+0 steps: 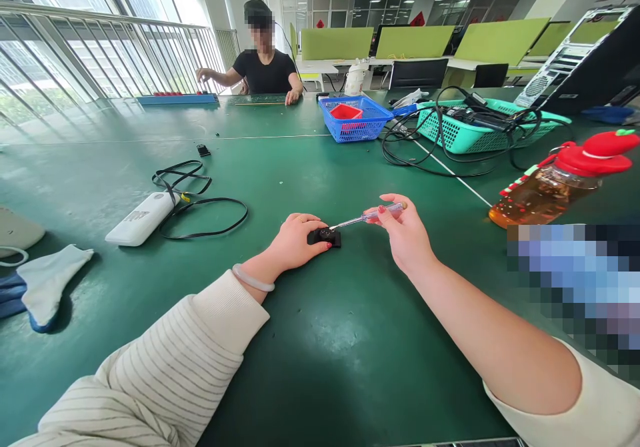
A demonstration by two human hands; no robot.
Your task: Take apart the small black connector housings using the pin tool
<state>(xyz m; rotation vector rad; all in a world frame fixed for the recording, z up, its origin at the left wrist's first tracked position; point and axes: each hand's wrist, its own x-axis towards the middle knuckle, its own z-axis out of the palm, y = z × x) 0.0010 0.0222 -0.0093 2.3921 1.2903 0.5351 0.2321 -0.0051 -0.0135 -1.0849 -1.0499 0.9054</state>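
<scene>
My left hand [296, 240] rests on the green table [320, 340], fingers closed around a small black part [326, 236] that it pins down. My right hand [403, 233] pinches a thin screwdriver [367, 217] with a clear handle, held nearly level. The metal tip of the screwdriver touches the top of the black part. A pale bangle circles my left wrist, and a striped sleeve covers that forearm.
A white power bank [141, 217] with a black looped cable [200, 207] lies to the left. A blue basket [357, 119] and a teal basket [475, 127] full of cables stand behind. A red-capped bottle [560, 183] lies at right. Another person [263, 67] sits across the table.
</scene>
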